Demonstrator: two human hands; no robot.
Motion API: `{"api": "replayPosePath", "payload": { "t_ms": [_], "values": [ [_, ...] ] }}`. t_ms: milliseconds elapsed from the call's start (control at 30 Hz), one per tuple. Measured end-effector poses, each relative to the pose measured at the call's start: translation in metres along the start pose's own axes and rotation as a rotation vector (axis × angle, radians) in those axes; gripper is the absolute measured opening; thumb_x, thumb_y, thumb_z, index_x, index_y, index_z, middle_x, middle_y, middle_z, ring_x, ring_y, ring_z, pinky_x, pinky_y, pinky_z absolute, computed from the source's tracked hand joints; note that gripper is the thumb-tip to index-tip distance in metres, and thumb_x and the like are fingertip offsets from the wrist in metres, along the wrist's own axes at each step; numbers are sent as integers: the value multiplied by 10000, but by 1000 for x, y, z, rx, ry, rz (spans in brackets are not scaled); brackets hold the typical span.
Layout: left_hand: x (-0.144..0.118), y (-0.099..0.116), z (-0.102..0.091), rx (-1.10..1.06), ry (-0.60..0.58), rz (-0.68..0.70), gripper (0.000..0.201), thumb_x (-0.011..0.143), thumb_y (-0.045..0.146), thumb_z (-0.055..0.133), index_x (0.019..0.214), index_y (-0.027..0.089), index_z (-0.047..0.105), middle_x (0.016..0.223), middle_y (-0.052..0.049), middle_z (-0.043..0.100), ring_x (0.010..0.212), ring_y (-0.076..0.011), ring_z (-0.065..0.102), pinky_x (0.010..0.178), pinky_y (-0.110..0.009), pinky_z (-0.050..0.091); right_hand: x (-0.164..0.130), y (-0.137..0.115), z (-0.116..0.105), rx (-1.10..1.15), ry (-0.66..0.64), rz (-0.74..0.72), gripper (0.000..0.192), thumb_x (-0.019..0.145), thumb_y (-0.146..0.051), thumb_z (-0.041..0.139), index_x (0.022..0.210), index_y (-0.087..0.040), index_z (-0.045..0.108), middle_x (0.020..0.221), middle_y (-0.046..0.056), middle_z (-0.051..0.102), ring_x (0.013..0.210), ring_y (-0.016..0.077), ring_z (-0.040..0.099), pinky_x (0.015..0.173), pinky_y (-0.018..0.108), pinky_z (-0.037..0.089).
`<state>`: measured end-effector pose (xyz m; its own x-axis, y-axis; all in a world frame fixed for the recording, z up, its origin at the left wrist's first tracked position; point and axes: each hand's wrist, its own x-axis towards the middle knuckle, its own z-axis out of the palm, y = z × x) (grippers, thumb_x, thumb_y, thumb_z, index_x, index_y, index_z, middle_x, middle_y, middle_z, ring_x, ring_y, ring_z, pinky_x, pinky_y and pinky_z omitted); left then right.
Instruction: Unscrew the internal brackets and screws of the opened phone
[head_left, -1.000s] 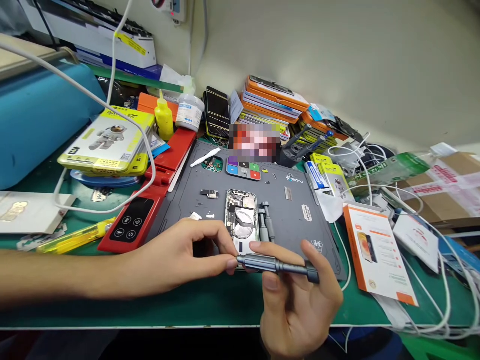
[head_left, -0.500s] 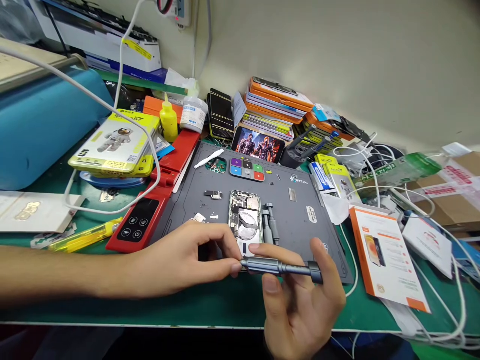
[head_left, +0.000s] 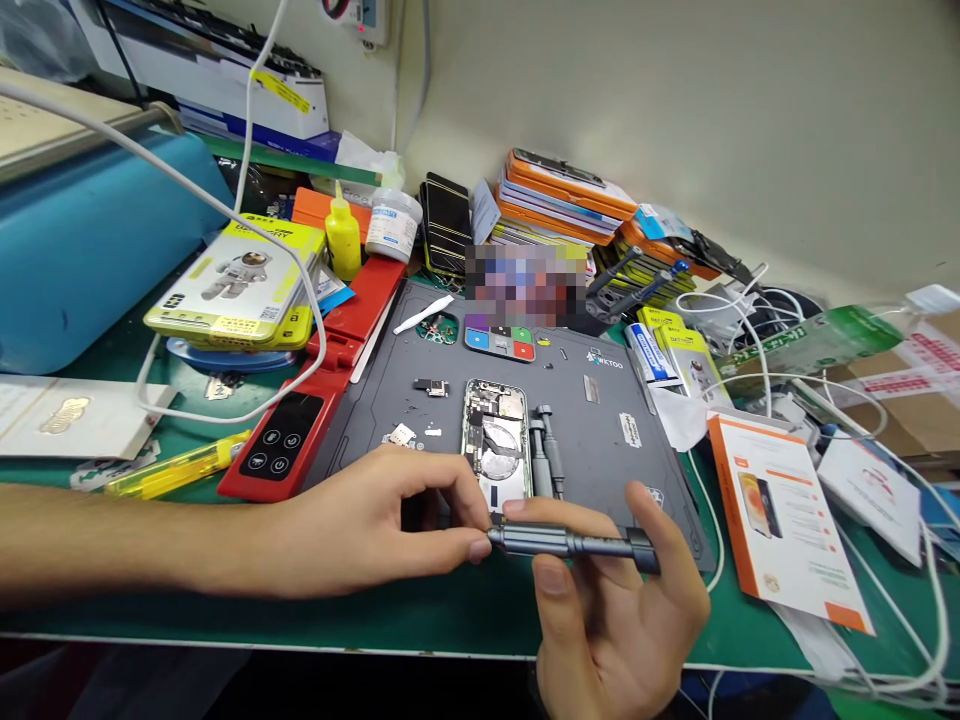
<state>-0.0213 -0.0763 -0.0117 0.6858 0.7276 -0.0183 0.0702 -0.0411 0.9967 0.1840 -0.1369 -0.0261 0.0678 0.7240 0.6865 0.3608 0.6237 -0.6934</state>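
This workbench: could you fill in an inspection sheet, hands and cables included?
Surface: green tabletop, grey mat on it.
Job's things: opened phone and small parts on the mat; two grey tools right of the phone.
Clutter: yellow battery boxes at left, stacked orange-edged boxes at back, white-and-orange box at right.
Hands: left hand pinches a grey screwdriver at its tip end; right hand holds its body.
Cables: white cable looped at left, tangled white cables at right.
Surroundings: pale wall behind, cardboard box far right.

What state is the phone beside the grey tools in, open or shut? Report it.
Open: the phone lies uncovered, its circuitry and a circular part inside showing.
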Motion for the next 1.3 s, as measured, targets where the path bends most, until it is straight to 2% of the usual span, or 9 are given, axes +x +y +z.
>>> {"api": "replayPosePath", "payload": {
  "t_ms": [300,433,533,633,733,867,967,1133,1300],
  "values": [
    [1,3,-2,-29,-42,31,258,1111,393,591,1050,192,741,990,-7,788,942,-160,724,876,-249,532,-1,-5,5,8,101,44,795,950,-35,627,1677,-211,358,957,44,814,780,210,790,673,372,694],
    [-1,3,-2,12,-24,92,284,1157,360,488,1123,198,719,1032,2,797,991,-141,736,932,-231,521,-1,-2,0,27,214,29,828,964,-68,633,1700,-261,304,993,18,809,764,182,762,753,403,710],
    [-3,0,0,186,-36,208,237,1143,259,476,1128,207,707,1027,-8,797,970,-146,734,906,-233,517,6,0,-7,81,272,29,778,986,-45,585,1658,-368,362,992,-24,770,703,144,713,662,343,701],
    [-4,-3,2,402,-102,449,178,1080,180,524,1096,191,701,983,-46,792,909,-190,721,851,-281,524,16,0,-6,119,344,24,659,975,-20,587,1551,-335,521,941,-15,728,664,145,687,514,282,655],
    [-4,-6,5,541,-140,637,148,1056,168,551,1070,153,697,940,-81,794,856,-226,719,791,-342,539,22,2,1,-39,258,10,715,938,24,634,1572,-285,513,1010,21,753,659,128,694,524,250,652],
    [-5,-13,9,717,-184,757,167,1071,203,578,1010,148,724,965,-111,801,957,-263,753,717,-376,562,15,12,11,-210,106,-116,867,875,65,660,1645,-265,437,1164,86,714,871,165,745,648,278,685],
    [-6,-19,13,780,-180,820,217,1071,282,644,896,184,727,899,-102,779,949,-264,756,651,-373,556,8,16,17,-210,46,-138,911,870,72,642,1678,-262,386,1185,88,686,881,162,734,665,285,693],
    [-9,-22,13,812,-178,825,324,1108,319,581,845,210,737,816,-77,751,932,-267,763,680,-373,590,4,12,23,-299,126,-111,948,857,63,692,1674,-308,385,1573,134,468,964,168,746,837,424,738],
    [-12,-17,12,812,-146,780,301,1082,248,556,839,232,732,786,-74,756,1001,-296,796,628,-370,603,6,13,19,-284,-15,-113,852,853,13,752,1618,-227,463,1329,122,572,906,170,763,827,409,734]
  ]
}}
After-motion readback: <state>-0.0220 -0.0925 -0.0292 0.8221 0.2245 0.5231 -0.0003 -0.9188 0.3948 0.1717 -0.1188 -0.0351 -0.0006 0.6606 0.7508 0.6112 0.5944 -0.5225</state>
